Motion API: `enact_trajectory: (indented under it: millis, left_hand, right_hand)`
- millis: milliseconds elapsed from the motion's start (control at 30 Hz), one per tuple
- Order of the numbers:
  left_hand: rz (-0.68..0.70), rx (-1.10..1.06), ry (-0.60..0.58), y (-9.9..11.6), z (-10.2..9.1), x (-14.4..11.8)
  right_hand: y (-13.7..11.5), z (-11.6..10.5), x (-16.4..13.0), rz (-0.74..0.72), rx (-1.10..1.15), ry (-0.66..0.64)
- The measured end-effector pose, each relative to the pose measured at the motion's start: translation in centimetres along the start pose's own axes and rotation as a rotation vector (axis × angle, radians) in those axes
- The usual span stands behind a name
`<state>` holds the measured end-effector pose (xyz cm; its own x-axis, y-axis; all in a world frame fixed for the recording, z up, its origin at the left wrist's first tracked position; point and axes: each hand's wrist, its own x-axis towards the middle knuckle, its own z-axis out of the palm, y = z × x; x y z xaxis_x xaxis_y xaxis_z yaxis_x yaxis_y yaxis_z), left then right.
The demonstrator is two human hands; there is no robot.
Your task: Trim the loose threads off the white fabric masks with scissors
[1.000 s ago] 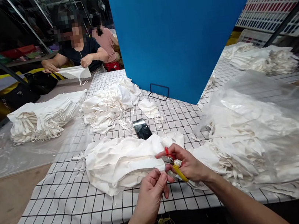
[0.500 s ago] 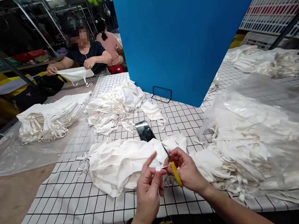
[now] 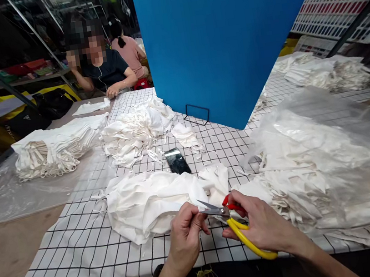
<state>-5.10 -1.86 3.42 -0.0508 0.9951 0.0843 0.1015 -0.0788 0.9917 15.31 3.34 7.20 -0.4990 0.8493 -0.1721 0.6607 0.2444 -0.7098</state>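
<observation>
Two hands: the left hand [image 3: 186,230] pinches a bit of white cloth [image 3: 152,202] between thumb and fingertips; the right hand [image 3: 262,226] grips the scissors [image 3: 233,223], fingers through the yellow and red loops.
Scissors: blades parted, tips pointing to 9 o'clock, touching the left fingertips at the cloth's near edge.
Bag: the clear plastic bag [image 3: 325,137] at 3 o'clock holds a heap of white pieces, its mouth just beside the right hand.
Phone: the phone [image 3: 176,161] lies at 12 o'clock beyond the cloth.
Edges: the checked sheet [image 3: 85,262] ends near the wrists at 6 o'clock; bare squares lie at 8 o'clock, and a blue board [image 3: 225,36] stands at 12.
</observation>
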Motion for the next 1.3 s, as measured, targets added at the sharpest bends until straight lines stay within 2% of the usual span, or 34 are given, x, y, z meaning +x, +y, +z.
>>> enact_trajectory:
  millis: [167, 433, 767, 900, 1167, 1300]
  left_hand:
    - [0.025, 0.032, -0.046, 0.3, -0.1, -0.1]
    - [0.015, 0.054, -0.063, 0.4, -0.2, -0.3]
    - [-0.056, -0.086, -0.127, 0.2, -0.2, -0.2]
    - [-0.078, -0.098, -0.143, 0.3, -0.4, -0.2]
    - [-0.14, -0.125, -0.132, 0.0, -0.7, -0.1]
    - [-0.148, -0.164, -0.089, -0.3, -0.8, 0.1]
  right_hand:
    - [-1.0, 0.2, 0.3, -0.009, -0.02, -0.018]
    - [-1.0, 0.4, 0.6, -0.021, -0.055, -0.03]
    - [-0.2, 0.9, 0.4, -0.001, -0.18, -0.021]
    - [0.0, 0.9, 0.5, -0.047, -0.195, -0.01]
    - [0.5, 1.9, 0.9, -0.072, -0.121, 0.012]
    - [1.4, 2.0, 0.9, -0.022, 0.128, -0.031]
